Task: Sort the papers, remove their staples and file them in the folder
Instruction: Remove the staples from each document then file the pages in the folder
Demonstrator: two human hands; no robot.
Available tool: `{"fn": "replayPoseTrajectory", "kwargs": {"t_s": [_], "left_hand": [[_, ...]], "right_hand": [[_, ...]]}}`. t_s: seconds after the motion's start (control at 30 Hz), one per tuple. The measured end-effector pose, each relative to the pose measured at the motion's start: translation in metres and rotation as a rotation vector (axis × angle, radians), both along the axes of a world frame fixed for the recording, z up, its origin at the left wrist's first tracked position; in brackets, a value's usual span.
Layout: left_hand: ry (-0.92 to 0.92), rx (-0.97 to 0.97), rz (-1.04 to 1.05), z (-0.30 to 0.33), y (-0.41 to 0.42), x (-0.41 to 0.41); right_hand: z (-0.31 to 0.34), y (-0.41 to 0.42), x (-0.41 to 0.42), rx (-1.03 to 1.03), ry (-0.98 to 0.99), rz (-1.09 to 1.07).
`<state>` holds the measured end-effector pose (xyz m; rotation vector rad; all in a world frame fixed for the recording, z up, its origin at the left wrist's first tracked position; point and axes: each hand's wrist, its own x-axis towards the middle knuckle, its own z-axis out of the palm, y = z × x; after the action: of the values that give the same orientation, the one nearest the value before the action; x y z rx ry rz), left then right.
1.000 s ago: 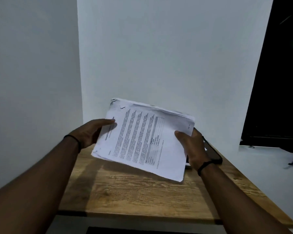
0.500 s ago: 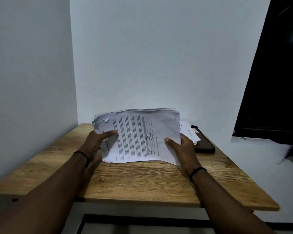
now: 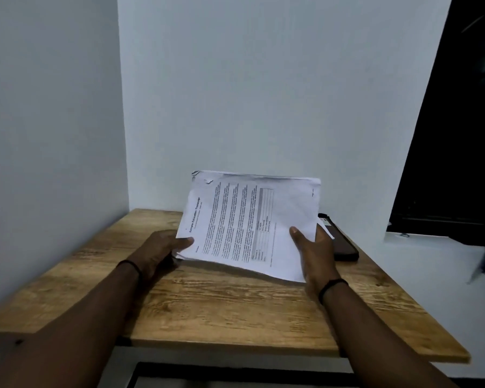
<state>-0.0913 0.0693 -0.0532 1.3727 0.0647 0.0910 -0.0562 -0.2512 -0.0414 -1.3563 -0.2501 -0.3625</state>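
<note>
A stack of white printed papers (image 3: 247, 222) is held tilted above the wooden table (image 3: 221, 306), its text running sideways. The top left corner of the stack is torn and crumpled. My left hand (image 3: 163, 249) grips the stack's left edge, thumb on top. My right hand (image 3: 315, 250) grips the right lower edge, thumb on the top sheet and fingers behind. A dark folder (image 3: 343, 243) lies on the table behind my right hand, with some white sheets on it, mostly hidden by the stack.
The table stands in a corner between two white walls (image 3: 235, 93). A dark window (image 3: 459, 135) with a white sill is on the right. A black frame shows under the table's front edge.
The stack went from standing upright on its edge on the table to being lifted and tilted back toward me. Both hands kept their hold.
</note>
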Motion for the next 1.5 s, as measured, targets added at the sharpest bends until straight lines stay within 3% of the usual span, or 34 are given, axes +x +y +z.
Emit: {"fn": "replayPoseTrajectory", "kwargs": {"t_s": [0.17, 0.4, 0.5, 0.67, 0.73, 0.8, 0.87, 0.93, 1.03, 1.17, 1.3, 1.5], "left_hand": [[-0.047, 0.008, 0.016, 0.028, -0.009, -0.003], [-0.184, -0.396, -0.022, 0.055, -0.046, -0.002], [-0.236, -0.405, -0.075, 0.068, -0.078, -0.008], [-0.286, -0.46, 0.127, 0.078, -0.107, -0.002], [-0.296, -0.391, 0.215, 0.084, -0.101, -0.003], [-0.337, -0.257, 0.259, 0.089, -0.087, -0.006], [-0.388, -0.099, 0.273, 0.094, -0.071, -0.011], [-0.394, 0.059, 0.247, 0.1, -0.058, -0.017], [-0.374, 0.162, 0.11, 0.106, -0.047, -0.027], [-0.359, 0.279, -0.034, 0.108, -0.043, -0.031], [-0.372, 0.299, -0.12, 0.119, -0.047, -0.033], [-0.407, 0.18, -0.028, 0.115, -0.048, -0.022]], "right_hand": [[0.019, -0.007, 0.01, 0.084, 0.073, 0.015], [0.017, 0.01, 0.004, 0.368, 0.142, 0.031], [0.024, 0.033, -0.006, 0.505, 0.168, 0.058], [0.032, 0.065, -0.017, 0.454, 0.286, 0.198], [0.034, 0.063, -0.017, 0.343, 0.369, 0.201], [0.034, 0.056, -0.013, 0.091, 0.401, -0.008], [0.037, 0.043, -0.007, -0.245, 0.289, -0.385], [0.046, 0.032, -0.006, -0.364, 0.053, -0.49], [0.064, 0.028, -0.002, -0.391, -0.062, -0.23], [0.084, 0.029, -0.002, -0.167, -0.053, 0.073], [0.098, 0.035, -0.004, -0.092, -0.12, 0.104], [0.086, 0.032, -0.004, -0.03, -0.065, 0.111]]}}
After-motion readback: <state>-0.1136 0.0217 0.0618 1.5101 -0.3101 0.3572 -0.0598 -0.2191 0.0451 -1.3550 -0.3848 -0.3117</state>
